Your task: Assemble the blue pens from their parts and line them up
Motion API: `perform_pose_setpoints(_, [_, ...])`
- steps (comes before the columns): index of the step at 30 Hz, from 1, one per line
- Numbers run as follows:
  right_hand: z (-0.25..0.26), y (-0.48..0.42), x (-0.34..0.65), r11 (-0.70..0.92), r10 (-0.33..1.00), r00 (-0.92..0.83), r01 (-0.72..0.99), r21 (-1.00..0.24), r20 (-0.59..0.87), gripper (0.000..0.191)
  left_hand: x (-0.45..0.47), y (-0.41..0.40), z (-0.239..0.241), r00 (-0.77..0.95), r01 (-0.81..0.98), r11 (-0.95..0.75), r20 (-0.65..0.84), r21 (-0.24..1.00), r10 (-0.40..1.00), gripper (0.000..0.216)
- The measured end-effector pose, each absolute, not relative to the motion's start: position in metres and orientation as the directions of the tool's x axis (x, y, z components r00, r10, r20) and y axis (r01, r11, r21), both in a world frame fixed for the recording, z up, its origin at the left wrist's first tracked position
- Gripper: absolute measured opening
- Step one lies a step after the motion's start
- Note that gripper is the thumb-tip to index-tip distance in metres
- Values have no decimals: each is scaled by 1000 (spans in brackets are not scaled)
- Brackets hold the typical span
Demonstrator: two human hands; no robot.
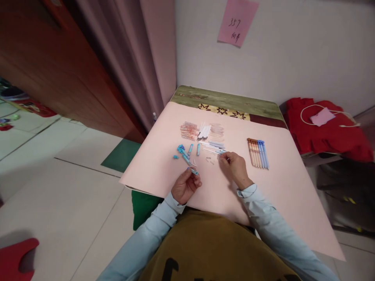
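Observation:
My left hand (186, 186) holds a short light-blue pen barrel (194, 171) between thumb and fingers, its open end pointing right. My right hand (236, 169) is pinched closed at the right end of some pale-blue pen pieces (218, 150); what lies between its fingertips is too small to make out. Beyond my left hand is a cluster of blue pen parts (182, 151), with two short blue barrels (198, 149) standing apart from it. Small clear pieces (209, 160) lie between my hands. White pen refills with dark tips (204, 132) are laid out farther back.
Reddish patterned pen tubes (189, 131) and pale translucent tubes (217, 132) flank the refills. Several assembled brown and blue pens (258, 153) form a row at right on the pink-covered table (278, 195). Red cloth (351, 136) with a cable sits beyond the right edge.

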State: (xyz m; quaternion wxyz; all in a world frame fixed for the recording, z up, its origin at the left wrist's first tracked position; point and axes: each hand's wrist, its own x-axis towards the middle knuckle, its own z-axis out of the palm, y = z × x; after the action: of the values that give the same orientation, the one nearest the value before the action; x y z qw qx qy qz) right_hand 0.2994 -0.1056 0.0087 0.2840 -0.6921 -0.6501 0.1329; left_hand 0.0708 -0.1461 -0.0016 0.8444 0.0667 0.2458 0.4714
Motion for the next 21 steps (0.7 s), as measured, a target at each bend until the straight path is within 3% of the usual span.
perform_pose_setpoints(9, [-1,-110,279,130,980,-51,899,-418,194,20,72,-146,-2,401,-778,530,-383,337,832,15])
perform_pose_setpoints(13, [0,-114,275,116,977,-40,921,-372,207,20,70,-144,0,396,-803,542,-457,249,796,10])
perform_pose_setpoints(15, [7,-117,275,86,978,12,885,-458,206,17,70,-144,2,407,-822,541,-484,175,775,14])
perform_pose_setpoints(17, [20,-122,272,66,980,69,770,-634,185,15,71,-146,4,430,-827,548,-485,128,762,15])
perform_pose_setpoints(19, [36,-131,264,74,985,88,559,-826,148,18,74,-149,5,458,-815,568,-471,117,754,15])
perform_pose_setpoints(21, [52,-141,252,99,991,50,339,-936,123,22,79,-152,6,472,-804,581,-457,128,754,16])
